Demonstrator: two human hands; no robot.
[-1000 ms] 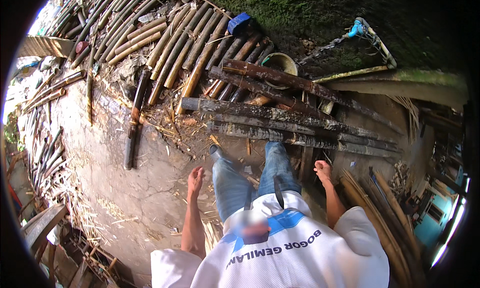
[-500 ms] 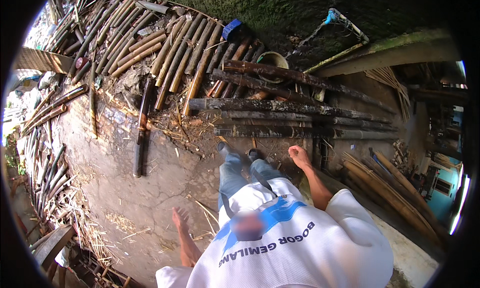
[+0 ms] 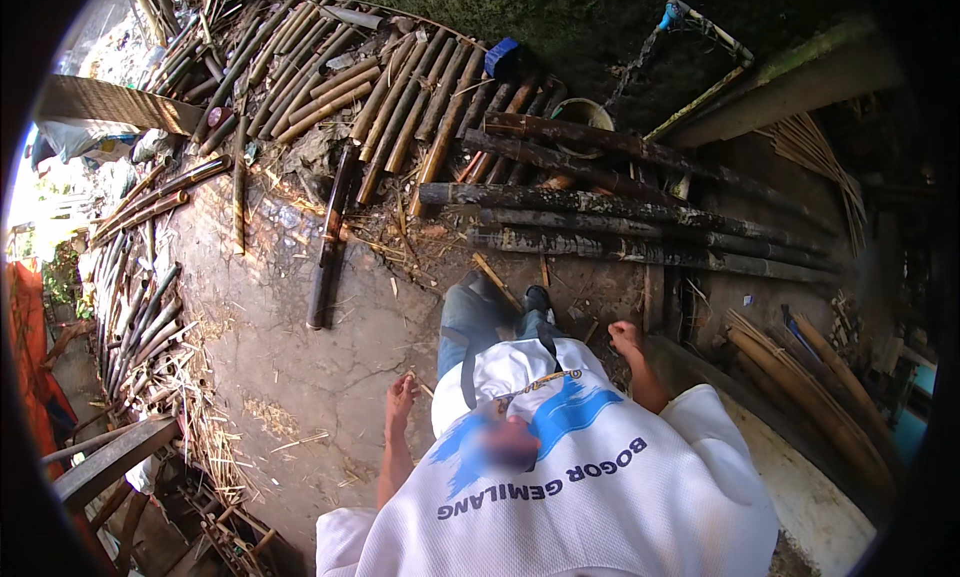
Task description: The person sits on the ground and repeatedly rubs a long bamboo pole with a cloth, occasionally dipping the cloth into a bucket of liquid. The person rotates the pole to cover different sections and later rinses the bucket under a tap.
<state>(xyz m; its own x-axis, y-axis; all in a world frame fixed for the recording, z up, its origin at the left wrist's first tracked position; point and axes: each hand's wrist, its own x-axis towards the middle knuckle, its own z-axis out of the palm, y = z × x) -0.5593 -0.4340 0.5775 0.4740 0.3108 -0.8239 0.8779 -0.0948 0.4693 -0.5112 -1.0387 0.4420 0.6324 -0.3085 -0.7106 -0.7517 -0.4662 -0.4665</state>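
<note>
My left hand [image 3: 400, 399] hangs beside my left hip above the concrete floor [image 3: 290, 377], its fingers loosely bent and nothing visible in them. On the other side, my right hand [image 3: 626, 339] is held out from my hip with the fingers curled in, and no object shows in it. Several long dark bamboo poles [image 3: 620, 245] lie ahead of my feet, stretching off to the right; the right hand is nearest to them but apart. A shorter dark bamboo piece [image 3: 330, 247] rests on the floor ahead and to the left.
Cut bamboo lengths [image 3: 440, 97] lie in rows at the back. Water runs from a blue tap [image 3: 672, 17] near a round bucket [image 3: 583, 117]. A blue container [image 3: 500, 57] sits on the bamboo. Split bamboo [image 3: 810, 387] lies at right; more pieces [image 3: 145, 317] are heaped at left.
The scene has shifted to the right and my legs have moved in a step. My left hand has swung forward with its fingers more bent; my right hand has dropped back toward my body.
</note>
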